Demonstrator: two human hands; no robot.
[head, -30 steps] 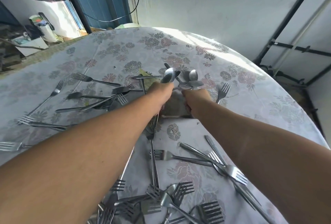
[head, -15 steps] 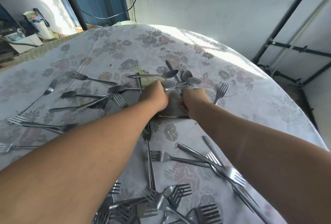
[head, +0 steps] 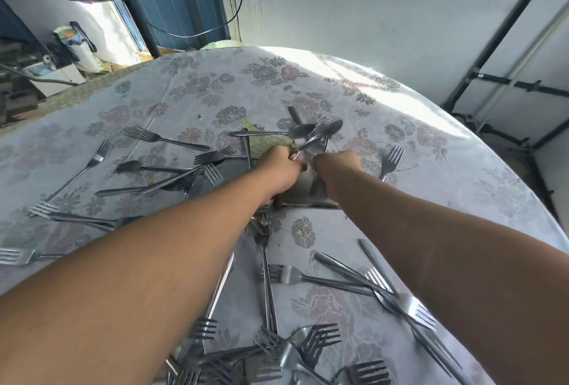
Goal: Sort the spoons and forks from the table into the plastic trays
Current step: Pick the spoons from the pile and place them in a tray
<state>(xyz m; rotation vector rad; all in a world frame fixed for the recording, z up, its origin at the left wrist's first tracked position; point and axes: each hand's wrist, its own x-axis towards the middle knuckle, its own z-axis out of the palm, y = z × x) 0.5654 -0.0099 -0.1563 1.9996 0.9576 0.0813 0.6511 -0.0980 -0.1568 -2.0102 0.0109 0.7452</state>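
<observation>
Both hands meet at the middle of the desk (head: 354,82), backs to the camera, so the fingertips are mostly hidden. The left hand (head: 278,169) is curled, apparently pinching spoon handles; the right hand (head: 337,166) is curled too, but what it holds cannot be told. The spoons (head: 317,133) fan out just beyond the knuckles — bowls pointing away. Under the wrists lies a grey tray (head: 303,196), largely covered, its contents unclear. Forks (head: 166,138) lie scattered to the left, and more forks (head: 308,350) pile near the bottom edge, cut off.
</observation>
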